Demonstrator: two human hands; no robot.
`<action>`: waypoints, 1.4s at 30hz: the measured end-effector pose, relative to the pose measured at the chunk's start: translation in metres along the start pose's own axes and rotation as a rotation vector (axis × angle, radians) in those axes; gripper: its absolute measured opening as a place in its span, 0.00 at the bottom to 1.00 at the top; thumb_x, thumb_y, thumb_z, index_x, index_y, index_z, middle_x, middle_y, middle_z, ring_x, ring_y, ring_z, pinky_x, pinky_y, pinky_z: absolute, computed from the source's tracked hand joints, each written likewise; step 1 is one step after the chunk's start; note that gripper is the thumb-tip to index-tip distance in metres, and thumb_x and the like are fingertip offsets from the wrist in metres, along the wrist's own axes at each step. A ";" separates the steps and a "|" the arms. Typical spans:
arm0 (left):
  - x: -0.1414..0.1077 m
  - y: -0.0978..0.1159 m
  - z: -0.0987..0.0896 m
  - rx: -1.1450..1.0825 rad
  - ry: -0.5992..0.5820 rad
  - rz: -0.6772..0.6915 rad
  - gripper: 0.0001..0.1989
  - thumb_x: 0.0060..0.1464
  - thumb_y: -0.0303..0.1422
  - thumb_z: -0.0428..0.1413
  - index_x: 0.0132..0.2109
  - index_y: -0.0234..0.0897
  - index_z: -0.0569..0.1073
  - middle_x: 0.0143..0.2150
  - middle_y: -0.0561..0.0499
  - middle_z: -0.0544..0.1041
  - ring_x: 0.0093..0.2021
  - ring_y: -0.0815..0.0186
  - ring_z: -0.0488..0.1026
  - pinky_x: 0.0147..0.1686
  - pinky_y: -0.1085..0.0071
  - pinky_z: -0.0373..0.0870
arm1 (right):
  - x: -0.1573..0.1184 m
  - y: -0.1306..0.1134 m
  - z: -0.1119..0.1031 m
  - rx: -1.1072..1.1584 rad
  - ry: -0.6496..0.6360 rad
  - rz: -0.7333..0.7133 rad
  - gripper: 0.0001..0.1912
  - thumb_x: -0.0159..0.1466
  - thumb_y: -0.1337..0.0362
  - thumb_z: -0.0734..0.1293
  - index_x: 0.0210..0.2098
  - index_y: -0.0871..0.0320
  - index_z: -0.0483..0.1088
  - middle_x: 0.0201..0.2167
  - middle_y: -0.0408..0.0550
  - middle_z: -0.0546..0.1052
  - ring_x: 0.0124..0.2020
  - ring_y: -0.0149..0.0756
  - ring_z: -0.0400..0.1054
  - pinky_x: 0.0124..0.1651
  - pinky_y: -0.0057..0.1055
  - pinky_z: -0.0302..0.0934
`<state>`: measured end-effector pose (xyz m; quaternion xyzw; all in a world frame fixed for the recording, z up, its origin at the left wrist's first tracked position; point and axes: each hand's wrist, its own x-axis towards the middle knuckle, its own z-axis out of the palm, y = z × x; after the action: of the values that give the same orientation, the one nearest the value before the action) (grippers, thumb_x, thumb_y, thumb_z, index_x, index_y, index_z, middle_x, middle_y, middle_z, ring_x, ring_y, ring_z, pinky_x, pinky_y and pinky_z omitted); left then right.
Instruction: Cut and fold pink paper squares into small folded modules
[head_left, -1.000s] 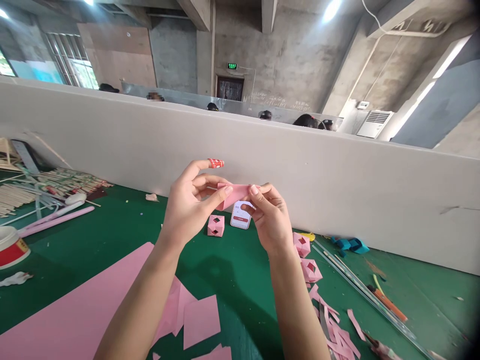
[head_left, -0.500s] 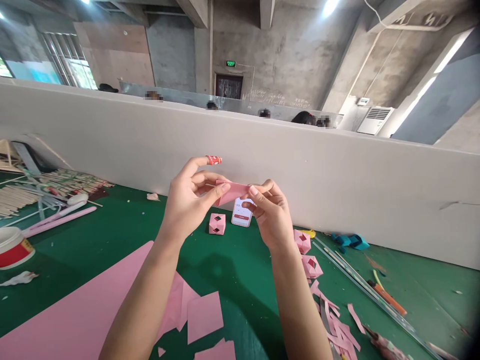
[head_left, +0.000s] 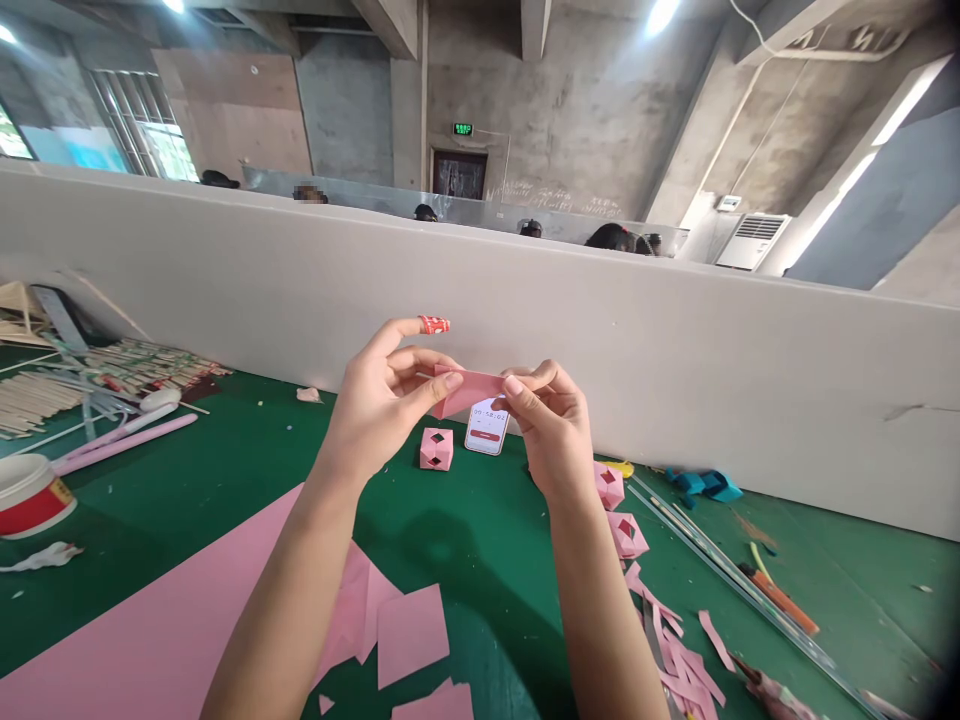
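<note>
Two bare hands are raised above a green table (head_left: 465,560), holding a small folded piece of pink paper (head_left: 472,390) between them, in front of a pale partition (head_left: 712,350). The left hand (head_left: 386,395) pinches the paper's left end between thumb and fingers; its index finger, lifted away from the paper, wears a red patterned wrap (head_left: 435,325) on the tip. The right hand (head_left: 551,420) pinches the other end, thumb toward the viewer, fingers curled. Just beyond the paper, partly hidden by it, a phone (head_left: 486,430) with a lit screen leans upright. To the phone's left sits a pink paper cube (head_left: 436,450) with dark diamond-shaped openings. Two similar pink pieces (head_left: 628,535) lie beside the right forearm, near a heap of pink paper strips (head_left: 679,665). At the lower left is a large pink sheet (head_left: 172,610), with a pink paper square (head_left: 412,635) to its right. A red and white cup (head_left: 34,497) stands at the far left, near a pile of thin sticks (head_left: 150,365).
</note>
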<state>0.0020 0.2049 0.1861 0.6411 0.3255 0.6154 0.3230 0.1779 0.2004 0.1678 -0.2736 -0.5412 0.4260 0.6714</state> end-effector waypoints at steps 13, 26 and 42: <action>-0.001 0.000 0.003 0.024 -0.004 0.005 0.23 0.53 0.39 0.65 0.55 0.42 0.71 0.39 0.48 0.81 0.33 0.63 0.80 0.33 0.68 0.79 | -0.001 -0.002 -0.001 -0.196 0.004 -0.030 0.13 0.61 0.53 0.74 0.28 0.54 0.74 0.27 0.42 0.77 0.31 0.33 0.70 0.37 0.32 0.65; -0.001 0.001 0.003 0.000 -0.016 -0.001 0.23 0.53 0.38 0.65 0.55 0.43 0.71 0.39 0.49 0.81 0.30 0.65 0.79 0.32 0.69 0.79 | 0.000 0.000 -0.002 -0.174 -0.001 -0.008 0.14 0.61 0.53 0.74 0.27 0.55 0.72 0.27 0.42 0.77 0.32 0.32 0.70 0.38 0.32 0.65; -0.001 0.001 0.010 -0.056 0.008 -0.004 0.21 0.53 0.37 0.66 0.53 0.40 0.72 0.38 0.50 0.81 0.33 0.67 0.79 0.33 0.73 0.78 | 0.002 -0.004 -0.009 -0.185 0.035 -0.051 0.09 0.58 0.57 0.77 0.34 0.54 0.80 0.34 0.44 0.82 0.37 0.35 0.76 0.43 0.34 0.71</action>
<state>0.0121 0.2031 0.1858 0.6288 0.3107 0.6261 0.3408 0.1875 0.2011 0.1696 -0.3280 -0.5733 0.3522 0.6631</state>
